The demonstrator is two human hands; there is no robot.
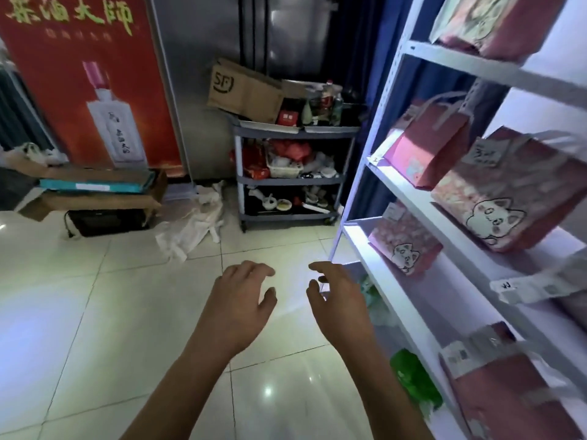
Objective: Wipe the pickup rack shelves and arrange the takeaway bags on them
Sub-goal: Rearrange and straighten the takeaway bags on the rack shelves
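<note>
Legible markings — "SF" logo on the cardboard box [244,90] atop the grey cart [295,130]; large gold Chinese characters head the red liquor poster [85,74]. Handwritten tags on the pink takeaway bags [505,192] — too blurred to read.

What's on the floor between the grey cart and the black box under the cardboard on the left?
In the head view, crumpled white plastic bags lie on the tiles between the grey cart and the black box.

bags [508,192] on rack [422,204] right, cart [295,173] behind
</note>
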